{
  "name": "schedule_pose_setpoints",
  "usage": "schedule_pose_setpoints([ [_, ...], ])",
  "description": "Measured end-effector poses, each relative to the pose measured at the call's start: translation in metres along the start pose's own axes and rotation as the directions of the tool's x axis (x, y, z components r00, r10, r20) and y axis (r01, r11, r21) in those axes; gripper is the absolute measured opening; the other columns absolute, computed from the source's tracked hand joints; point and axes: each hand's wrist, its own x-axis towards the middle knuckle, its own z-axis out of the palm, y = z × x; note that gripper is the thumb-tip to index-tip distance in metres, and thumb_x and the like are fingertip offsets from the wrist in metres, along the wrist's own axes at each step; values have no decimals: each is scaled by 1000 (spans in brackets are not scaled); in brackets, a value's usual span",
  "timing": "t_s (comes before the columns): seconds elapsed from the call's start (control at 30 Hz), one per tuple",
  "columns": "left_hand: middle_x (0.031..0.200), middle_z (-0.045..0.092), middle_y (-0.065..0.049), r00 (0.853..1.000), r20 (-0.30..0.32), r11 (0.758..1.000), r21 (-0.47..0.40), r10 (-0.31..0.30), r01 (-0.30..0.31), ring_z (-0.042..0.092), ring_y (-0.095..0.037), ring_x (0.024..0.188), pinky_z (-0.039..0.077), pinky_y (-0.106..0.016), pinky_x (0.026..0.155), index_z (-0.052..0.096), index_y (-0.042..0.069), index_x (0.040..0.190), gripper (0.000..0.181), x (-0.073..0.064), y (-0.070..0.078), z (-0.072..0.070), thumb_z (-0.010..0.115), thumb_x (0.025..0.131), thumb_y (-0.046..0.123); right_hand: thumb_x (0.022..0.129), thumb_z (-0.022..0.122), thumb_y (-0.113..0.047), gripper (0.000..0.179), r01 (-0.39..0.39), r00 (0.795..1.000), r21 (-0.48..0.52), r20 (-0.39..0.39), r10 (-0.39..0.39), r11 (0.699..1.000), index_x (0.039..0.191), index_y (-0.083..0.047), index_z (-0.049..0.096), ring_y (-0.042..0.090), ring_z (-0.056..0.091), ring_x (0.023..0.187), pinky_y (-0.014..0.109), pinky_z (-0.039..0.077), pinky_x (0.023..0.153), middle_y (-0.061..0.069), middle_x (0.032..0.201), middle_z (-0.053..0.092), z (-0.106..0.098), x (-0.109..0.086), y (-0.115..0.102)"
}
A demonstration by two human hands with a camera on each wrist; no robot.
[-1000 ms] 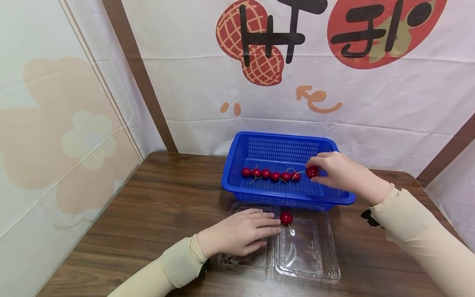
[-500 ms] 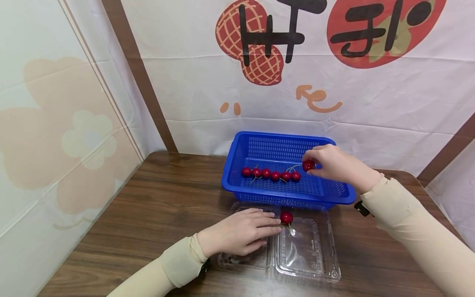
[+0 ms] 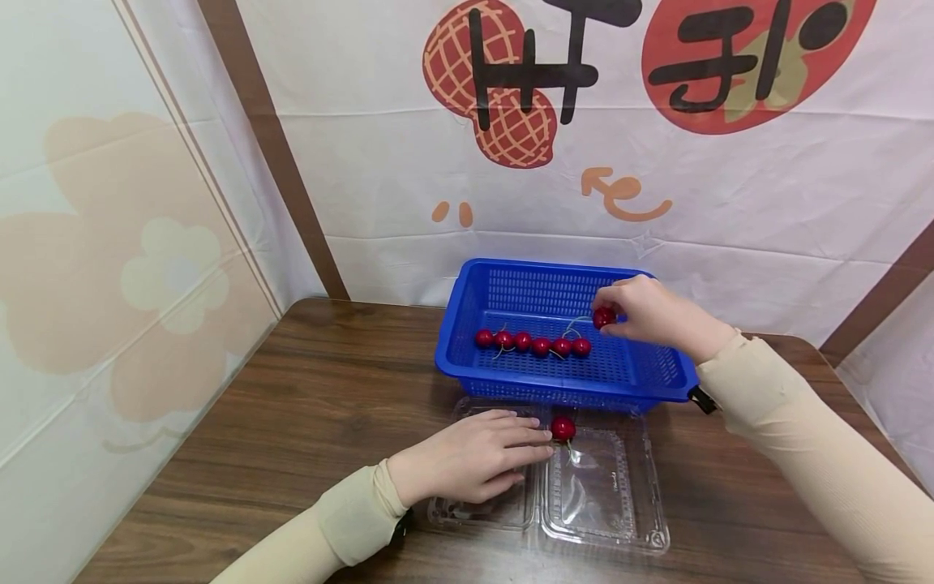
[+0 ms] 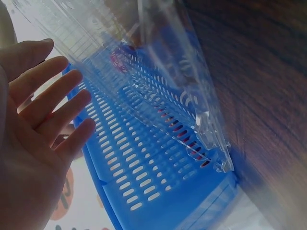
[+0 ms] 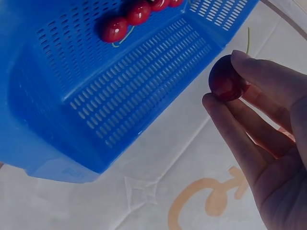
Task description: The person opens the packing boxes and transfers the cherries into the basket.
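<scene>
My right hand [image 3: 642, 312] pinches a red cherry [image 5: 227, 79] between thumb and fingers, its thin green stem sticking out. In the head view this cherry is over the right part of a blue plastic basket [image 3: 452, 357]. Several more cherries [image 3: 541, 347] lie in a row on the basket floor. My left hand [image 3: 474, 458] lies with straight fingers over the left half of a clear plastic clamshell box [image 3: 606, 527], which is spread open in front of the basket. A single cherry [image 3: 563, 428] sits in the right half of the box, close by the left fingertips.
Basket and box stand on a brown wood-grain table [image 3: 314, 405]. Behind the table hangs a white printed cloth [image 3: 379, 178], and another cloth panel [image 3: 109, 284] borders the left side. The basket's near wall rises right behind the box.
My right hand has lifted the pinched cherry up and slightly left, away from the row in the basket. The left hand and the box have stayed in place.
</scene>
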Motion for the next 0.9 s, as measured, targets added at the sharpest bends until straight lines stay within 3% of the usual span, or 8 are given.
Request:
schedule_pose_setpoints([
  [0.33, 137, 55, 2, 1000, -6, 1000, -3, 0, 0, 46, -17, 131, 37, -34, 111, 54, 18, 134, 44, 0, -1, 0, 55, 93, 33, 74, 80, -13, 21, -38, 998, -11, 58, 39, 999, 91, -7, 69, 18, 62, 69, 33, 55, 64, 5, 80, 68, 5, 14, 7],
  [0.6, 137, 55, 2, 1000, -19, 1000, -7, 3, -3, 46, -17, 131, 37, -34, 111, 55, 18, 134, 44, -1, -1, 1, 56, 92, 33, 75, 79, -13, 24, -105, 988, 33, 115, 100, 994, 96, -5, 70, 18, 64, 73, 38, 57, 70, 8, 85, 70, 13, 23, 11],
  [0.9, 137, 55, 1, 1000, -10, 1000, -2, 0, 0, 46, -18, 132, 36, -35, 111, 54, 17, 134, 45, -1, -1, 2, 57, 92, 33, 76, 78, -12, 19, -158, 976, 66, 160, 146, 985, 92, -6, 71, 16, 63, 71, 37, 58, 71, 6, 83, 70, 22, 33, 16],
])
